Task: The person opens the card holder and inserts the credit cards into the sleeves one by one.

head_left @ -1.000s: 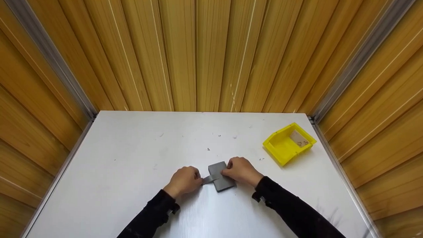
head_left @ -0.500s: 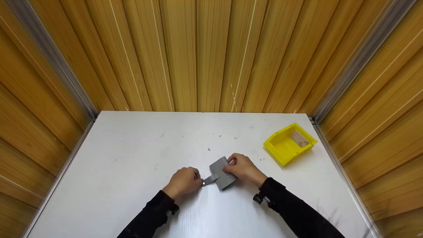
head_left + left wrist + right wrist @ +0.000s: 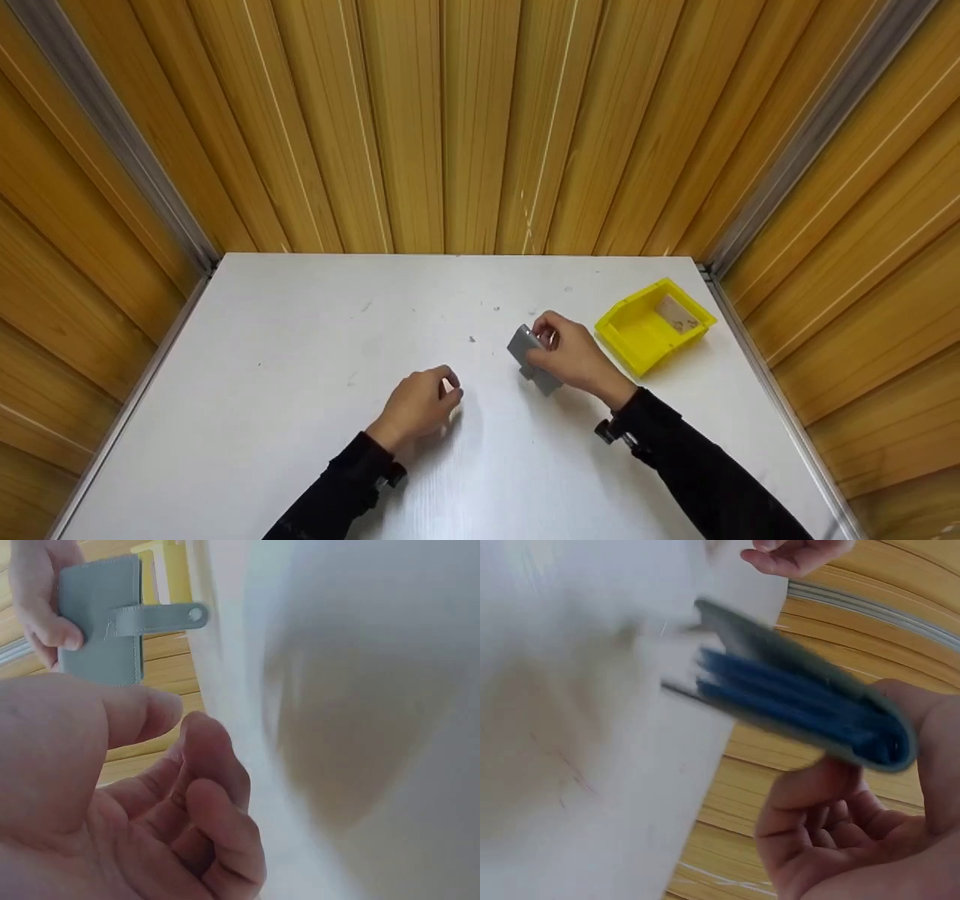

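My right hand (image 3: 574,356) pinches a small grey wallet (image 3: 526,346) by its spine, thumb on one cover and fingers on the other, held tilted above the white table. Stitched edges and a strap (image 3: 169,617) with a round metal snap show in the left wrist view; the strap sticks out past the cover's edge, unfastened. Blue inner leaves (image 3: 780,701) appear between the covers in the right wrist view. My left hand (image 3: 420,409) is to the left of the wallet, fingers loosely curled, with nothing in it.
A yellow open bin (image 3: 637,330) with a pale label inside stands at the right of the white table (image 3: 300,322), just beyond my right hand. Wood-patterned panel walls (image 3: 480,127) enclose the table at the back and sides.
My right hand has lifted the wallet off the table and carried it right and away from me, turning it. My left hand has let go of the strap and stayed nearly in place.
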A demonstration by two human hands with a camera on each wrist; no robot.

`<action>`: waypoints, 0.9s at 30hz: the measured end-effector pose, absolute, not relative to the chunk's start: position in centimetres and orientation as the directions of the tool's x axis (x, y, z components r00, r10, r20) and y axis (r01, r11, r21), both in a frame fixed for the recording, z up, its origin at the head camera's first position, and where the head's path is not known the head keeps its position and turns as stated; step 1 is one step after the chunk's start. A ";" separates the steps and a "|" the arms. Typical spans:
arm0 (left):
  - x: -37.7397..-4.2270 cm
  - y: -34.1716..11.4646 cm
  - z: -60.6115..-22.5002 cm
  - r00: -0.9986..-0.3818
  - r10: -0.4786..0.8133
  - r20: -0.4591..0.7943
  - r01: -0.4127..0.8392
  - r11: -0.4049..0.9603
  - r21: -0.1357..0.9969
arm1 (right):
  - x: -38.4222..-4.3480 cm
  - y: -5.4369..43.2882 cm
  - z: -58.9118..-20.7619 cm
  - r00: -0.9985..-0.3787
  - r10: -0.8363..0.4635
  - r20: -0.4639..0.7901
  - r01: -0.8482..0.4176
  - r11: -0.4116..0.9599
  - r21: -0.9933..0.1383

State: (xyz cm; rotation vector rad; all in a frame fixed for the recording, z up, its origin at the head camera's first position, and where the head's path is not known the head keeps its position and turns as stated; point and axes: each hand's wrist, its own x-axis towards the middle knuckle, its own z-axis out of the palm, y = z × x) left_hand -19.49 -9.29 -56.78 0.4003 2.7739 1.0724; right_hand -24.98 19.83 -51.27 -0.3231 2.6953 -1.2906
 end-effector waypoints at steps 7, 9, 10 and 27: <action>-19.4 -9.0 -56.3 -0.956 0.292 -0.031 0.198 0.719 0.666 | -23.9 18.0 -52.3 -0.912 -0.387 0.137 -0.385 0.687 -0.617; -19.5 -8.9 -56.4 -0.958 0.285 -0.041 0.188 0.727 0.660 | -23.4 17.2 -53.6 -0.880 -0.448 0.161 -0.459 0.710 -0.533; -19.5 -8.9 -56.4 -0.958 0.284 -0.041 0.188 0.729 0.658 | -23.1 16.9 -54.3 -0.862 -0.478 0.171 -0.495 0.717 -0.492; -19.2 -8.4 -56.6 -0.951 0.303 -0.057 0.195 0.734 0.650 | -20.6 14.5 -57.7 -0.805 -0.577 0.137 -0.564 0.673 -0.479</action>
